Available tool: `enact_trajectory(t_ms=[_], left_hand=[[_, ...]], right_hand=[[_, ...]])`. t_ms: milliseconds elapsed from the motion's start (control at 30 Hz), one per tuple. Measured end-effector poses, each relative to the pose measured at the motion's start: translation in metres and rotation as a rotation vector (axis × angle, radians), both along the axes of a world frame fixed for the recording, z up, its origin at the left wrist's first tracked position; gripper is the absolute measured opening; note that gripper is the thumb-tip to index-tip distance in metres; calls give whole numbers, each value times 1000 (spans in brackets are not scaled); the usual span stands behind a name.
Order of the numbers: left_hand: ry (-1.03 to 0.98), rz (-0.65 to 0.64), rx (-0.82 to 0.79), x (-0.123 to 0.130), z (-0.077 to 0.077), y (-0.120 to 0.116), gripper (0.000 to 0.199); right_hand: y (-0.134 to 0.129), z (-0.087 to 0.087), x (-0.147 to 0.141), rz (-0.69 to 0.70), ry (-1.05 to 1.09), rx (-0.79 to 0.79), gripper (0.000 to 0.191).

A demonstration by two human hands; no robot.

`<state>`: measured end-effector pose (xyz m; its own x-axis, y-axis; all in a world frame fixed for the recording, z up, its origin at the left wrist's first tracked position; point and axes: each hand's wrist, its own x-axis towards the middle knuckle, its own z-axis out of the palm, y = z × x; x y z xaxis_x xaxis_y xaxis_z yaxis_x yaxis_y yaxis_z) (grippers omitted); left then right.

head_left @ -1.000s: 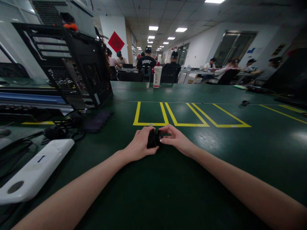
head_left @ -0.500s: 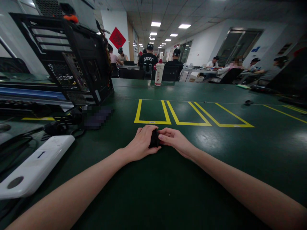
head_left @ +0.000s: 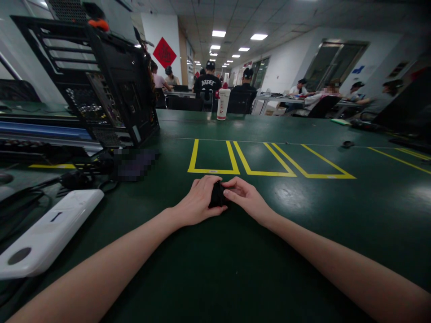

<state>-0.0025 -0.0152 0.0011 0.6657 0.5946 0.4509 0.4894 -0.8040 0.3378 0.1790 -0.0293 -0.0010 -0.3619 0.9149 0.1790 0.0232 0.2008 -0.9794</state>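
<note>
A small black object [head_left: 217,195] sits low over the green table [head_left: 235,260], near the middle of the head view; its kind is hard to make out. My left hand [head_left: 199,200] is closed round its left side, with the fingers over the far edge and the thumb along the near edge. From the right, my right hand [head_left: 247,197] pinches at the object's right side with thumb and index finger. The palms and fingers hide much of the object.
Yellow tape outlines [head_left: 213,171] mark the table beyond my hands. To the left stand an open black computer case [head_left: 111,89], a white elongated device [head_left: 50,233] and dark cables [head_left: 27,202]. A white bottle [head_left: 222,104] stands at the far edge; people sit beyond.
My right hand's thumb and fingers have shifted slightly at the black object's right side. My left hand keeps its hold, almost unmoved.
</note>
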Motion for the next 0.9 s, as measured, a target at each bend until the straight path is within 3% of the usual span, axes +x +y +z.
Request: enact_trajectory(t_ms=[233,500,667,900], left_hand=[[-8,1,-20,2,4,-3,58],[33,-11,-73,0,12,-6,51],[24,-13,-79,0,12,-6,50],[15,-10,-83,1,11,-6,49]], right_hand=[[3,2,1,0,-24,-83,23],[6,1,5,155,53,-81,28],[5,-1,3,83,40,-86,17],[8,-2,3,85,-1,-146,26]])
